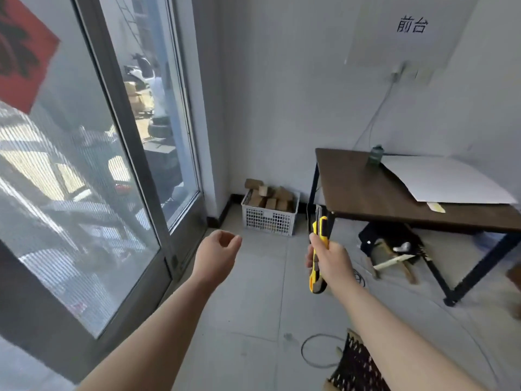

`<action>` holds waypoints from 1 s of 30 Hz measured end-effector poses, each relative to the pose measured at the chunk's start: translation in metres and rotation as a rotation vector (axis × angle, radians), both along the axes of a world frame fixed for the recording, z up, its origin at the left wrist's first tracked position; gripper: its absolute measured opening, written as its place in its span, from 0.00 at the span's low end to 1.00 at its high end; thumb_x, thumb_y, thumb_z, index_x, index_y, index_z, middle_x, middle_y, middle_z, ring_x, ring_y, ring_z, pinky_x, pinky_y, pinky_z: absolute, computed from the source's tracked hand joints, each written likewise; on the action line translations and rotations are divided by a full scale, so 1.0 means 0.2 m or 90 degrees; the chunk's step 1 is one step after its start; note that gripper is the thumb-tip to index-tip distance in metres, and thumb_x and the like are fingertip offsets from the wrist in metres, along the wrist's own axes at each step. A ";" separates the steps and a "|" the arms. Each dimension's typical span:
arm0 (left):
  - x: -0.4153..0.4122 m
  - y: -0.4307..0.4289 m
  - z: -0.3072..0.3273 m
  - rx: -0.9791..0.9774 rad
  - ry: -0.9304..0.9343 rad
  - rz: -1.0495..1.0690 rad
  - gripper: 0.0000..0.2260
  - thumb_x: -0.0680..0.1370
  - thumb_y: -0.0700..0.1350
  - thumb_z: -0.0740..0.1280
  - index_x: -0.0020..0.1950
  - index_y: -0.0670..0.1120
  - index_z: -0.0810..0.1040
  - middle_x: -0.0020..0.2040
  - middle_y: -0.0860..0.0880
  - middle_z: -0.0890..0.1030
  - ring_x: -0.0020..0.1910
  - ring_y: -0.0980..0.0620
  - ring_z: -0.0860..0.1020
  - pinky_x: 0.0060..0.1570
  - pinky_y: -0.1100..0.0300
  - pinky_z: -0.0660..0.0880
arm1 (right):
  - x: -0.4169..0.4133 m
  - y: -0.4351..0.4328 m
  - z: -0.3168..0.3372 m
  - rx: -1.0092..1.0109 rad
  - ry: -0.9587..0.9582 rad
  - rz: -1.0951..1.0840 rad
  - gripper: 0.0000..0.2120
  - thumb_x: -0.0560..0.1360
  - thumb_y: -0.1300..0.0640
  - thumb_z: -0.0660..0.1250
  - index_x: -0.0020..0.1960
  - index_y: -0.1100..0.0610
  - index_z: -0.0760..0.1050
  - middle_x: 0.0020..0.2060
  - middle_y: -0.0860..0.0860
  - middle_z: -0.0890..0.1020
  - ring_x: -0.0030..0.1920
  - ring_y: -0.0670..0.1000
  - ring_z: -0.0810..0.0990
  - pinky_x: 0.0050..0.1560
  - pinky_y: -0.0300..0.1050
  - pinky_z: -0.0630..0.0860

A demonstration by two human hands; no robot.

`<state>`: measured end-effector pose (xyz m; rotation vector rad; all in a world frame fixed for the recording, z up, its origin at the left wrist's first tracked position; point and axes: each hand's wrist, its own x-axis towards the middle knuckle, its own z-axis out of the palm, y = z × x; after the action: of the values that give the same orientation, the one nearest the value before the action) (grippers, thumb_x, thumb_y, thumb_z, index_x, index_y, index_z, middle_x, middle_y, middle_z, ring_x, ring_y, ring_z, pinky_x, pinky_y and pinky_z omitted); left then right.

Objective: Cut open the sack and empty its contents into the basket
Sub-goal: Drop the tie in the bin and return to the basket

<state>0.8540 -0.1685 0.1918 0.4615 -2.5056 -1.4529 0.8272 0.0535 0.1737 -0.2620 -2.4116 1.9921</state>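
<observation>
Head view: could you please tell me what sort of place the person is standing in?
Probably a small front office or reception room: a wall sign reads 前台 (front desk), a brown desk stands against the wall, and a glass door looks out on a yard.

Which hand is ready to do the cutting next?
Probably the right. The right hand already grips the yellow knife, while the left hand holds nothing, its fingers loosely curled.
</observation>
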 end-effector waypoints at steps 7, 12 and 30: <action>-0.70 -0.02 -0.04 0.014 -0.011 -0.058 0.09 0.77 0.51 0.66 0.50 0.46 0.80 0.42 0.50 0.83 0.43 0.51 0.81 0.36 0.61 0.70 | -0.58 0.02 -0.06 -0.026 -0.022 -0.077 0.18 0.79 0.48 0.62 0.39 0.61 0.75 0.31 0.56 0.79 0.33 0.55 0.79 0.42 0.59 0.80; -1.23 0.05 -0.10 0.044 -0.015 -0.084 0.08 0.77 0.50 0.66 0.50 0.47 0.79 0.43 0.51 0.83 0.44 0.52 0.82 0.38 0.61 0.72 | -1.07 0.09 -0.13 -0.029 -0.040 -0.115 0.19 0.79 0.48 0.62 0.42 0.63 0.76 0.32 0.55 0.79 0.33 0.55 0.80 0.43 0.59 0.81; -3.13 0.36 -0.27 0.044 -0.057 -0.173 0.11 0.77 0.51 0.65 0.52 0.47 0.80 0.45 0.51 0.83 0.45 0.52 0.81 0.41 0.60 0.73 | -2.78 0.40 -0.21 -0.010 -0.072 -0.201 0.17 0.79 0.48 0.61 0.45 0.61 0.76 0.35 0.55 0.79 0.33 0.54 0.80 0.37 0.52 0.82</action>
<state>0.2270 -0.0974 0.1382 0.2058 -2.6793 -1.6534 0.2706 0.1341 0.1310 -0.7242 -2.2423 1.9019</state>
